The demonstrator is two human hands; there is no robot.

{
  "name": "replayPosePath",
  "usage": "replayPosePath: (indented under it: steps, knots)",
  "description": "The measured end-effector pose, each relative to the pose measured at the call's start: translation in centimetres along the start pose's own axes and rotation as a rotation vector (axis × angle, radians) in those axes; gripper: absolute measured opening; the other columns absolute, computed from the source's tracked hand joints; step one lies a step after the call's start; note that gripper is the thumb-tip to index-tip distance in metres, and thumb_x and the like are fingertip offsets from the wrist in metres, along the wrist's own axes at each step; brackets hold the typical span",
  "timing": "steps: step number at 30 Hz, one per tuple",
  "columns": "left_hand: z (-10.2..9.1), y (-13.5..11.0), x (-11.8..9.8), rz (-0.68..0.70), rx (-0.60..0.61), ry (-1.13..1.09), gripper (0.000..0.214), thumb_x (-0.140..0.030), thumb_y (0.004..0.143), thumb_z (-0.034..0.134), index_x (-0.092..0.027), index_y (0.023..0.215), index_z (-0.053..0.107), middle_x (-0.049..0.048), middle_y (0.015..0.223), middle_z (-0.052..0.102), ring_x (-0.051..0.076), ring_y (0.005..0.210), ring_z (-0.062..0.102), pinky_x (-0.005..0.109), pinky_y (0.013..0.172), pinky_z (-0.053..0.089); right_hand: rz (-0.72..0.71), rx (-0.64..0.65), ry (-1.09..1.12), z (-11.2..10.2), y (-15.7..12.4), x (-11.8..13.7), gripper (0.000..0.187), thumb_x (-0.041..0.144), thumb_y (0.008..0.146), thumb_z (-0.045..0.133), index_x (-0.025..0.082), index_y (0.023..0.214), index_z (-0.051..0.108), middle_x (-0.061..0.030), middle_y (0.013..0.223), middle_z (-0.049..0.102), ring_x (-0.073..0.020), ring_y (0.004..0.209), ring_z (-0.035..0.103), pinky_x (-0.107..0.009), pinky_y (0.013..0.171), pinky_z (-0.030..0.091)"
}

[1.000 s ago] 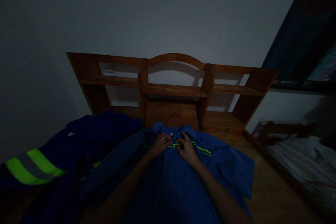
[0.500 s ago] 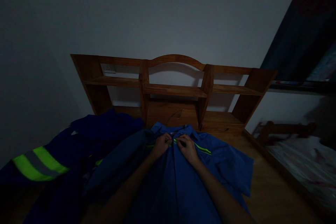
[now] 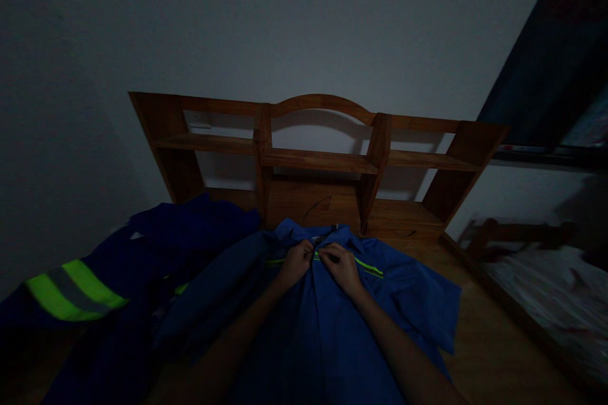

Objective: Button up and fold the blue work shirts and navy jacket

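At the far left, a dark blue garment (image 3: 199,221) lies in a loose heap, with two bright yellow-green bands (image 3: 78,290) and a grey one between them. Behind it, and reaching far to the right, stands a wooden shelf (image 3: 318,161) with several open compartments, against the pale wall (image 3: 304,25). Through its upper left compartment I see a white fitting (image 3: 198,121), perhaps a socket, which belongs to the wall.

Next comes the blue shirt (image 3: 342,342), spread in front of me, its collar toward the shelf. Its left side meets the dark garment, but in this dim light I cannot tell which one lies on top. My left hand (image 3: 294,266) is at the front opening, just below the collar, with the fingers narrow and pinching the cloth. My right hand (image 3: 342,267) is close beside it, the thumb and fingers also drawn together on the front edge. Whether a button is between them is too small to tell. Above the collar, a thin dark cord (image 3: 316,204) shows before the middle lower compartment.

More to the right, one wide sleeve (image 3: 430,297) rests on the wooden desk (image 3: 484,342). Past the desk edge, whitish cloth (image 3: 555,294) lies by a low wooden frame (image 3: 517,234), and a dark curtain (image 3: 536,63) hangs above.
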State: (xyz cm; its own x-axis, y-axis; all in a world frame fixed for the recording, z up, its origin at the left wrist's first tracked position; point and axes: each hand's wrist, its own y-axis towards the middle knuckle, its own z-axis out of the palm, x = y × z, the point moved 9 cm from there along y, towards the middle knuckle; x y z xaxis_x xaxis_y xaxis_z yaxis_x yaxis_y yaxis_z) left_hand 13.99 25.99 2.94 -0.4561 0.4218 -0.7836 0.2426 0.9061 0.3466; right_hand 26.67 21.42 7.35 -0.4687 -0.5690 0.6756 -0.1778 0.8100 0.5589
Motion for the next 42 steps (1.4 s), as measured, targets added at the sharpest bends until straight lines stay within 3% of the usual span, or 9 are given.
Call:
replayPosePath:
  steps: [11, 20, 25, 28, 31, 42]
  knots:
    - [-0.5, -0.9, -2.8, 0.062, -0.055, 0.006, 0.015, -0.013, 0.081, 0.041, -0.021, 0.084, 0.053, 0.0002, 0.08, 0.062, 0.014, 0.078, 0.06, 0.024, 0.072, 0.042, 0.093, -0.026, -0.005, -0.5, 0.0, -1.1, 0.019, 0.027, 0.082, 0.054, 0.019, 0.091, 0.069, -0.0037, 0.087, 0.067, -0.0165, 0.079, 0.06, -0.027, 0.075, 0.045]
    - [-0.4, -0.8, -2.7, 0.041, -0.073, -0.048, 0.013, -0.017, 0.082, 0.043, -0.02, 0.086, 0.056, 0.0, 0.08, 0.062, 0.013, 0.077, 0.058, 0.023, 0.071, 0.041, 0.107, -0.022, 0.031, -0.6, 0.3, -1.8, 0.017, 0.028, 0.079, 0.055, 0.017, 0.086, 0.067, -0.0032, 0.084, 0.066, -0.0154, 0.075, 0.059, -0.026, 0.073, 0.045]
    - [-0.4, -1.1, -1.8, -0.075, -0.131, -0.083, 0.027, -0.037, 0.087, 0.043, -0.018, 0.08, 0.059, 0.0008, 0.073, 0.062, 0.014, 0.07, 0.058, 0.023, 0.064, 0.04, 0.123, 0.002, 0.03, -0.1, 0.3, -2.6, 0.015, 0.025, 0.078, 0.054, 0.017, 0.085, 0.065, -0.0022, 0.08, 0.065, -0.0147, 0.071, 0.058, -0.025, 0.069, 0.045]
    - [-0.1, -1.1, -0.8, -0.136, -0.148, -0.152, 0.029, -0.044, 0.081, 0.052, -0.016, 0.078, 0.061, 0.0023, 0.073, 0.065, 0.016, 0.071, 0.061, 0.024, 0.064, 0.041, 0.126, 0.021, 0.021, 0.1, 0.3, -2.9, 0.013, 0.025, 0.078, 0.055, 0.017, 0.082, 0.064, -0.0016, 0.077, 0.065, -0.0141, 0.068, 0.058, -0.024, 0.066, 0.044]
    - [0.2, -1.1, 0.2, -0.178, -0.154, -0.243, 0.023, -0.038, 0.075, 0.06, -0.015, 0.077, 0.062, 0.0042, 0.075, 0.066, 0.017, 0.073, 0.062, 0.025, 0.066, 0.042, 0.122, 0.045, 0.022, 0.3, 0.3, -2.9, 0.012, 0.024, 0.077, 0.055, 0.016, 0.08, 0.064, -0.0013, 0.075, 0.064, -0.0137, 0.067, 0.058, -0.023, 0.065, 0.044]
    - [0.5, -1.0, 1.7, -0.248, -0.197, -0.397, 0.011, -0.025, 0.067, 0.061, -0.014, 0.07, 0.062, 0.0039, 0.069, 0.065, 0.017, 0.069, 0.061, 0.024, 0.062, 0.042, 0.142, 0.063, 0.041, 0.5, 0.3, -3.0, 0.014, 0.019, 0.072, 0.056, 0.016, 0.084, 0.064, 0.0, 0.072, 0.063, -0.013, 0.066, 0.058, -0.022, 0.064, 0.044]
